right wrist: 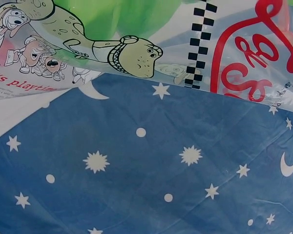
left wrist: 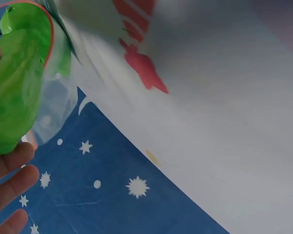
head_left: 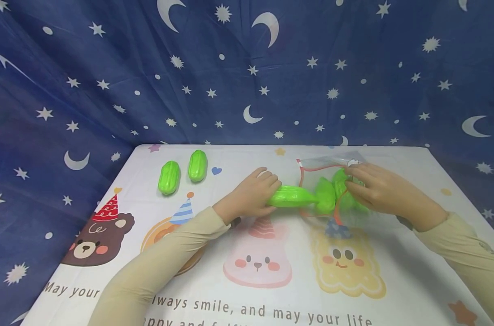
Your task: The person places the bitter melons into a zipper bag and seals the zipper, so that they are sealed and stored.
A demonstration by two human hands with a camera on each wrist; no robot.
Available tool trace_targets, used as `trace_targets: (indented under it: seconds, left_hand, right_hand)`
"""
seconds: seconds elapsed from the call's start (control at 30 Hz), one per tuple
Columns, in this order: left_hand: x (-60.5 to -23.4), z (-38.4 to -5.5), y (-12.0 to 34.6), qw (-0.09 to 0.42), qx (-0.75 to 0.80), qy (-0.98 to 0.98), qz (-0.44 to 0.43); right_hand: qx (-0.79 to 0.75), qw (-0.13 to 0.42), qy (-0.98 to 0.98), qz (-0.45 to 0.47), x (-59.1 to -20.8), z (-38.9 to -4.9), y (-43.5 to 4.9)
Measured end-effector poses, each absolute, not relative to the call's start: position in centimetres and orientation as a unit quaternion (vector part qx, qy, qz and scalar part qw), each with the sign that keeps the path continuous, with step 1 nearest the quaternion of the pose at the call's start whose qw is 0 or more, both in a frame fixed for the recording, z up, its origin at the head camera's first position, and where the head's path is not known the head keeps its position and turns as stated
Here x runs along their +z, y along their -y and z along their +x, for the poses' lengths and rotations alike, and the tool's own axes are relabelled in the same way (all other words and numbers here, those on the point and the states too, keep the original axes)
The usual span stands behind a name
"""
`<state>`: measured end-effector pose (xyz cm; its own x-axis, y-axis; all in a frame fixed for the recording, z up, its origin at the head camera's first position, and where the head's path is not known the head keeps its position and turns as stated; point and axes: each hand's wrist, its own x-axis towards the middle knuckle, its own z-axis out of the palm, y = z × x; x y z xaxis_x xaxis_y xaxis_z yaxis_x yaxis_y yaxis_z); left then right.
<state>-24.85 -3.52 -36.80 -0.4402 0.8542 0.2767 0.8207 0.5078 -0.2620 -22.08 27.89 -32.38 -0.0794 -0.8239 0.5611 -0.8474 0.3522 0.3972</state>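
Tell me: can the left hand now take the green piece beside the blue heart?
Probably not yet: the left hand holds another green piece, though the way to that piece looks free.

We looked into a small, cloth-walled corner, dressed like a child's party space; what kind of building held it we could not tell. A dark blue curtain point(head_left: 296, 97) printed with white moons point(head_left: 274, 29) and stars point(head_left: 223, 14) closed off the back and left side. Before it we saw a desk point(head_left: 410, 158) under a white cover point(head_left: 202, 284) with cartoon faces point(head_left: 257, 269) in pointed party hats point(head_left: 107, 209), a bear point(head_left: 98, 251) among them, and cheerful lettering point(head_left: 210, 306).
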Motion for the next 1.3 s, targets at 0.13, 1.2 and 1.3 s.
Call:
trace_targets:
  seconds: [0.13,1.2,1.3]
  left_hand:
    - [-36.8,-24.8,2.6,0.19,0.05,0.846,-0.496]
    - [-37.1,-25.2,-0.4,0.197,0.044,0.814,-0.544]
    - [-37.2,-25.3,-0.9,0.203,0.045,0.815,-0.54]
  right_hand:
    - [0.017,0.37,0.735,0.568,-32.4,-22.1,-27.9]
    - [0.022,0.374,0.732,0.569,-32.5,-22.2,-27.9]
    - [0.021,0.375,0.731,0.569,-32.6,-22.2,-27.9]
